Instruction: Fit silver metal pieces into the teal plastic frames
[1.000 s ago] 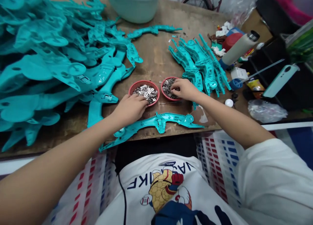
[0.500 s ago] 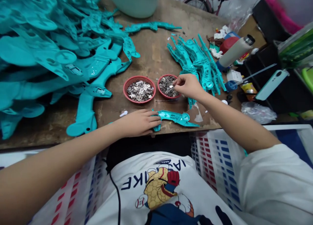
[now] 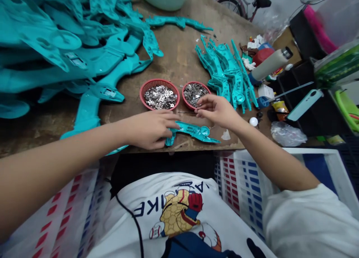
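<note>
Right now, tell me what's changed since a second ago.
The left grip has come back toward the body from the larger red basket to the turquoise part. The right grip has drawn back out of the smaller basket to its near rim; whether it holds anything is unclear. Both baskets stayed put.

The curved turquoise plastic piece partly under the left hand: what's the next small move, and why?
Probably ease the right hand down to the curved turquoise plastic piece: the left hand lies over part of it, and the right hand's curled fingers are beside the small round red basket of silvery metal bits. Whether they pinch one is unclear.
</note>
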A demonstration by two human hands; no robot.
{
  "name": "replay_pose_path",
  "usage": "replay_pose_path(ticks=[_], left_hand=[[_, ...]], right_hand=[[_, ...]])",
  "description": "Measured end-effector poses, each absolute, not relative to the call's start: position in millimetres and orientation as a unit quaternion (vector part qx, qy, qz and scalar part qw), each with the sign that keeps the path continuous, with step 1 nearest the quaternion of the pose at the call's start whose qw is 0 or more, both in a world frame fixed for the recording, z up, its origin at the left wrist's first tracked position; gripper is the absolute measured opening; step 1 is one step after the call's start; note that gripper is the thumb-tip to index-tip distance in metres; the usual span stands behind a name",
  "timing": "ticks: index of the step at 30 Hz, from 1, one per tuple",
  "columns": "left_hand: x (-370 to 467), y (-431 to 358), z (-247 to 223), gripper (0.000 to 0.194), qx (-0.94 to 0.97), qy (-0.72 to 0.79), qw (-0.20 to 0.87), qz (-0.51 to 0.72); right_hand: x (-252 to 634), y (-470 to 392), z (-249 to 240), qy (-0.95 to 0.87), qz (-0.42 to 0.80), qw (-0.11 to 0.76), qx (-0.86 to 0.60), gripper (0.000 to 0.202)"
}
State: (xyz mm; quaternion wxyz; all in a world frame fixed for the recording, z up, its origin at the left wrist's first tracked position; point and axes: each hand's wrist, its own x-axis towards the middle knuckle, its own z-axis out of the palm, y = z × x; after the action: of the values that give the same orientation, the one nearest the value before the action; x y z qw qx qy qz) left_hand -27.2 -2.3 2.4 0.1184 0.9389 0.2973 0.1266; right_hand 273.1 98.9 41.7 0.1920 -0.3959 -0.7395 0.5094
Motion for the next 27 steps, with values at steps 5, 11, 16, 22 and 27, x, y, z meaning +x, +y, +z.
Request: replay_pose_path(ticks=[5, 11, 16, 22, 27], left_hand=[[-43.4, 15.7, 0.3, 0.045, 0.87, 0.461, 0.074, 0.155], [-55.2, 24.0, -15.0, 0.063, 0.813, 0.564, 0.117, 0.087], [-55.4, 28.9, 6.8, 0.055, 0.792, 0.585, 0.172, 0.047], [-56.5, 28.5, 17.3, 0.056, 0.801, 0.572, 0.171, 0.05], [-53.1, 28.9, 17.6, 0.081, 0.825, 0.535, 0.177, 0.036]], right_hand=[[279.2, 86.8, 29.4, -0.804, 0.427, 0.14, -0.389, 0.019], [283.9, 106.2, 15.4, -0.888, 0.341, 0.068, -0.3, 0.032], [280.7, 104.2, 18.0, -0.933, 0.297, 0.044, -0.198, 0.035], [285.5, 110.4, 21.6, -0.946, 0.298, 0.028, -0.127, 0.029], [286.2, 112.4, 21.8, -0.946, 0.299, 0.006, -0.124, 0.023]])
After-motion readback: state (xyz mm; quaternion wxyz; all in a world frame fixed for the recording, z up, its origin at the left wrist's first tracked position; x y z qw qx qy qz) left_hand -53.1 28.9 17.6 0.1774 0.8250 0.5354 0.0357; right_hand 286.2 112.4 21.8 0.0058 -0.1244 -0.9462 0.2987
